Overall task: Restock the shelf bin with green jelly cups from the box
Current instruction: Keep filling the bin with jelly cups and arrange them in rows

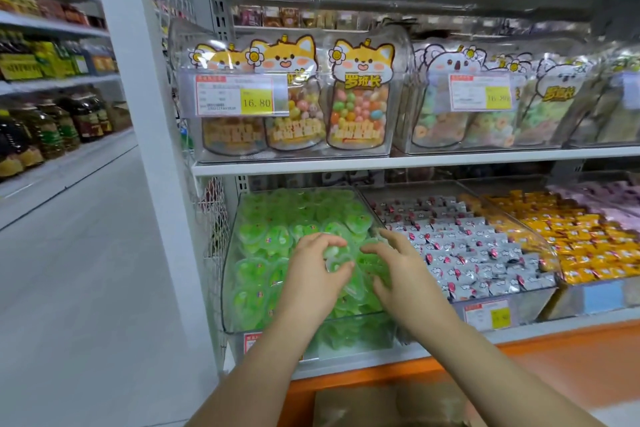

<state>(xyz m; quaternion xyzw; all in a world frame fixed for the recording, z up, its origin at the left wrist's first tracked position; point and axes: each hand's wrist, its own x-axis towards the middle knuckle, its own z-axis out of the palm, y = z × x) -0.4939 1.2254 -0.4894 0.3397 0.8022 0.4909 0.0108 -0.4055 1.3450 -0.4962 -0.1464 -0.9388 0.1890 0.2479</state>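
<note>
Green jelly cups [263, 236] fill the clear shelf bin [227, 305]; the left hand [311, 270] curls its fingers round one cup [337, 262] atop the pile, while the right hand [401, 270] spreads its fingers open just beside it, holding nothing

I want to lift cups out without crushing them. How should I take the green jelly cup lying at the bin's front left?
From above, pinching the jelly cup across its rim. It lies lid up, close beside the bin wall and neighbouring cups, so a sideways reach likely has no room.

Silver-wrapped sweets [467, 246] beside orange-wrapped sweets [571, 239]; bottles [52, 128], possibly oil, far left.
</note>
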